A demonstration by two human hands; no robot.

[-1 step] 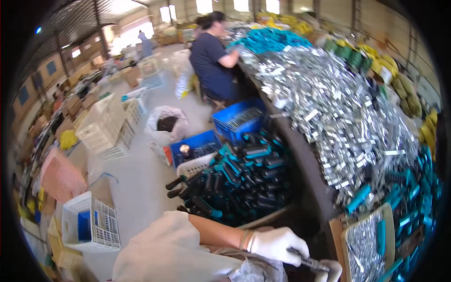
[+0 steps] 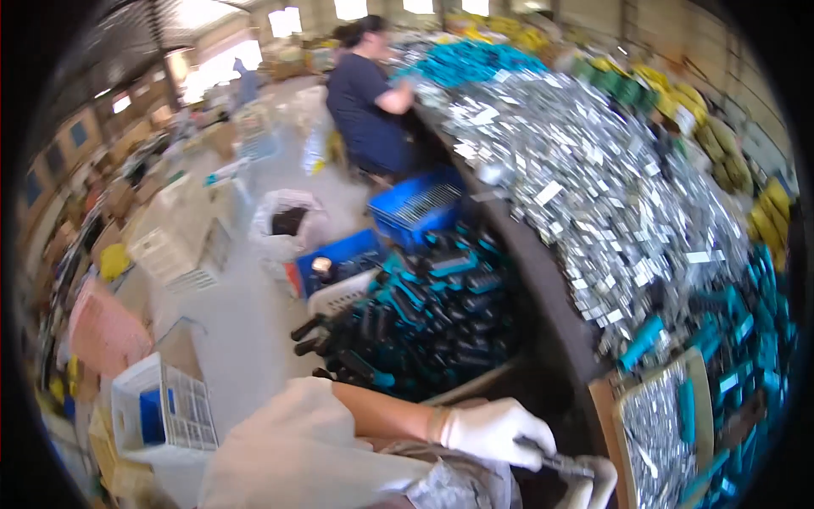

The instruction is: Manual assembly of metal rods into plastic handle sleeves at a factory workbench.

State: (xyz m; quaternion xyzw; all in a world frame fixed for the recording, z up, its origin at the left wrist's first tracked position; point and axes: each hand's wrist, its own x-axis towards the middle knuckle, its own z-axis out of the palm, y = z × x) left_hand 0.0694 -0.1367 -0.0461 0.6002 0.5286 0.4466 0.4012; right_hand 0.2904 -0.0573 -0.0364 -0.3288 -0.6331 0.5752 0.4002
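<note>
My left hand (image 2: pixel 496 433), in a white glove, is closed on a thin dark metal piece (image 2: pixel 555 462) at the lower edge, above a crumpled grey bag (image 2: pixel 458 483). Only a sliver of white glove shows of my right hand (image 2: pixel 598 482), touching the far end of that piece; its grip is hidden. Beyond my left hand lies a heap of teal-and-black handled tools (image 2: pixel 424 314). A cardboard tray (image 2: pixel 606 424) with small silver parts sits to the right of my hands.
A long dark table (image 2: pixel 543 280) carries a big heap of silver metal parts (image 2: pixel 593 187) and teal tools (image 2: pixel 746 339). A seated person (image 2: pixel 365 102) works at its far end. Blue crates (image 2: pixel 415 204), a white bag (image 2: pixel 284 225) and a white crate (image 2: pixel 161 416) stand on the floor.
</note>
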